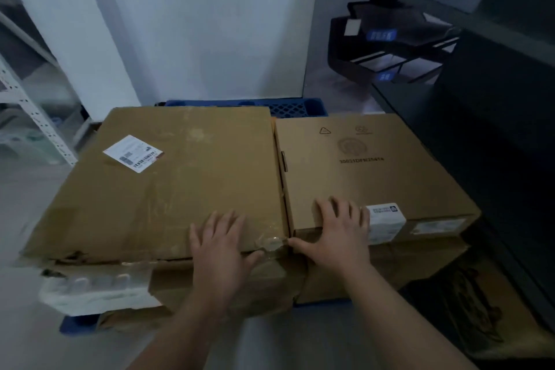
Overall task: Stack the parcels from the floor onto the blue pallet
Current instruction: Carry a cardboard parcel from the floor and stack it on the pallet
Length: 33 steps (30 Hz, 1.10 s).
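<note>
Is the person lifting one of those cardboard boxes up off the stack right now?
No. The left hand and right hand lie flat and open on the large box and smaller box, which sit on the stack.

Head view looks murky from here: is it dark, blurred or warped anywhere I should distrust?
Head view: dim overall, the right side near black; the shelving at left bows from wide-angle distortion; the white parcel at lower left is smeared; both hands, left and right, stay readable.
</note>
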Motion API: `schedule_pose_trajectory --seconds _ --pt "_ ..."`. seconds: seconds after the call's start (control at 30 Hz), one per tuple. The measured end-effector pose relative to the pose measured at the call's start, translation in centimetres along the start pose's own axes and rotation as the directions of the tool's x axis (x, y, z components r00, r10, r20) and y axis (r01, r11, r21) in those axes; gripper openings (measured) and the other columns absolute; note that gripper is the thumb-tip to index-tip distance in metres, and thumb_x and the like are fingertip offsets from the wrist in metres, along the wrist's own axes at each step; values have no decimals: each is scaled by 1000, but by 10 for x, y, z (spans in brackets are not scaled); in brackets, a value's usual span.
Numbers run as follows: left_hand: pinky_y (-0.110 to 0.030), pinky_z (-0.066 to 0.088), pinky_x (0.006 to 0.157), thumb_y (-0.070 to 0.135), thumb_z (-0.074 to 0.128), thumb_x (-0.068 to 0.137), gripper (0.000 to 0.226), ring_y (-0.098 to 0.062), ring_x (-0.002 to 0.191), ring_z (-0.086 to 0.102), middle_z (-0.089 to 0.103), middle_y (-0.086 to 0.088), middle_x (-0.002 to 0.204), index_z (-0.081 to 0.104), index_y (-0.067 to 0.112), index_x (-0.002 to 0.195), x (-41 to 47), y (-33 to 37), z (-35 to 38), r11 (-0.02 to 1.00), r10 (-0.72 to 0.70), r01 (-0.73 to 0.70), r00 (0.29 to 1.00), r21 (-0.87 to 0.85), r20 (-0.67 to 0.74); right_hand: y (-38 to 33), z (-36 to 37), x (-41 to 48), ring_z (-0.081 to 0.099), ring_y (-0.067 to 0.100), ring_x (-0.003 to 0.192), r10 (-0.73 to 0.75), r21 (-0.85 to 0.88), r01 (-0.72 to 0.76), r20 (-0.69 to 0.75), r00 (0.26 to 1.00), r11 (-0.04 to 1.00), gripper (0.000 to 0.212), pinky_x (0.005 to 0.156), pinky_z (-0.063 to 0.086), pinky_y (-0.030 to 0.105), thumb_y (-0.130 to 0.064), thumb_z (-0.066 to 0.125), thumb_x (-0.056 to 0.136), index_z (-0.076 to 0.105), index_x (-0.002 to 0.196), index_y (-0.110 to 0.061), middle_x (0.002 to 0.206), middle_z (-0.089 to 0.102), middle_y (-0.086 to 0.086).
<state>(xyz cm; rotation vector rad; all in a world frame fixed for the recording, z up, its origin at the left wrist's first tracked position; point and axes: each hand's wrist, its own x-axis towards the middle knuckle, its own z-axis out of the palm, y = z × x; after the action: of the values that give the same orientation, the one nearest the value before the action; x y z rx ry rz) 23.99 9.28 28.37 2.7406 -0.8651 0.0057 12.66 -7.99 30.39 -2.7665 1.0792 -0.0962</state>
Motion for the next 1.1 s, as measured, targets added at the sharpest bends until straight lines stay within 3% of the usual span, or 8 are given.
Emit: schedule_pose_trajectory --seconds 0.3,0.43,0.7,0.8,0.87,0.93,1.0,1.1 --pt "-45 5 119 66 47 85 71 -12 145 20 28 13 154 28 37 147 -16 -4 44 999 51 -47 978 22 -201 14 33 -3 30 26 132 -117 -58 105 -294 948 993 90 116 15 50 -93 37 61 40 132 -37 137 38 0" --pt "-43 7 120 61 48 87 68 -13 145 21 29 11 154 31 33 146 -23 -6 46 998 50 -55 974 -17 -222 16 33 -5 30 25 133 -114 -39 107 -300 947 994 91 116 15 49 -93 38 61 39 135 -39 140 39 -1" --pt "-38 15 120 41 59 89 52 -18 139 33 45 1 144 51 19 135 -33 -26 53 951 -50 -60 938 -304 -343 14 34 -2 33 26 130 -118 -78 99 -300 947 992 89 114 19 50 -93 36 62 40 133 -38 137 41 0" --pt "-38 31 110 34 64 87 43 -19 126 43 54 1 131 59 18 126 -33 -31 54 944 -76 -54 924 -325 -374 15 37 -1 34 27 129 -123 -105 96 -297 947 990 86 113 20 50 -91 39 63 41 131 -37 136 42 2" --pt "-33 43 93 30 67 86 25 -18 109 52 59 2 111 67 18 108 -35 -27 45 904 -135 -52 907 -423 -399 15 36 -1 34 27 129 -123 -104 96 -293 948 990 87 113 21 51 -91 40 64 41 132 -37 136 42 2" --pt "-29 46 72 32 66 87 18 -19 86 61 63 2 85 67 16 81 -36 -22 35 824 -245 39 924 -565 -295 14 36 -1 33 27 129 -121 -95 97 -290 949 991 86 113 20 50 -90 41 64 41 132 -38 136 41 1" --pt "-31 52 65 42 63 88 38 -22 69 66 69 -4 68 68 9 72 -35 -20 37 652 -372 276 928 -706 19 15 36 -1 33 27 129 -119 -94 96 -292 949 991 87 114 19 50 -90 41 64 40 132 -37 137 41 1" --pt "-40 59 66 48 69 81 51 -31 70 71 72 -19 79 62 -2 93 -33 -23 44 150 -380 566 790 -811 481 16 37 -2 34 27 129 -122 -94 98 -303 945 991 88 114 19 51 -91 41 63 40 132 -37 137 41 2"
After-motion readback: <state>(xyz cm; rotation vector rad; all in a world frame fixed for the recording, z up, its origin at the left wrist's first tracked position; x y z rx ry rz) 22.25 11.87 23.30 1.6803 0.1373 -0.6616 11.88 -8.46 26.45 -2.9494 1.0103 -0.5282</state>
